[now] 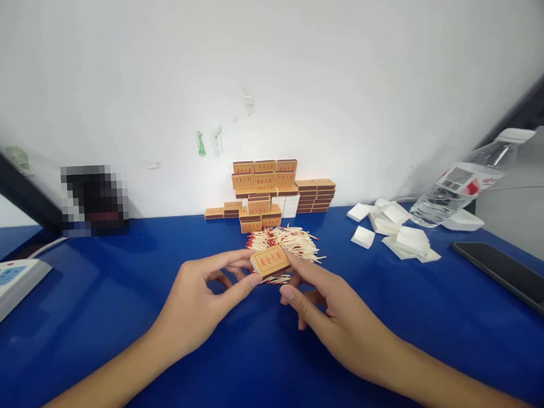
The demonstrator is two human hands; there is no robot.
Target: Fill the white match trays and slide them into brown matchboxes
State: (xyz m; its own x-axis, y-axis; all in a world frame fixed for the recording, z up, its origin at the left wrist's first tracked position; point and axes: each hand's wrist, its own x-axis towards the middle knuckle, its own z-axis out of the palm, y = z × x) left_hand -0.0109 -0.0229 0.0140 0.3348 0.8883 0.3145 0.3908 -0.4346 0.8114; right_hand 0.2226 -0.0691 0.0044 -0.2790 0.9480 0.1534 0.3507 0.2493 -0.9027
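Note:
A tan matchbox [271, 262] with red lettering is held up, slightly tilted, in front of a heap of loose matches [296, 242]. My left hand [201, 297] is closed on its left end, thumb at the lower corner and fingers along the far side. At the right end, the fingers of my right hand [335, 312] press against the box, while its thumb hangs lower, apart from it. White shows at the box's left end. Some right fingers are partly hidden behind the hand.
Stacked matchboxes [264, 180] stand against the white wall, with another stack [317, 196] beside them. Several white paper trays [406, 243] lie to the right, near a tilted plastic bottle [464, 180] and a black phone [514, 277]. A power strip [16, 287] sits at left.

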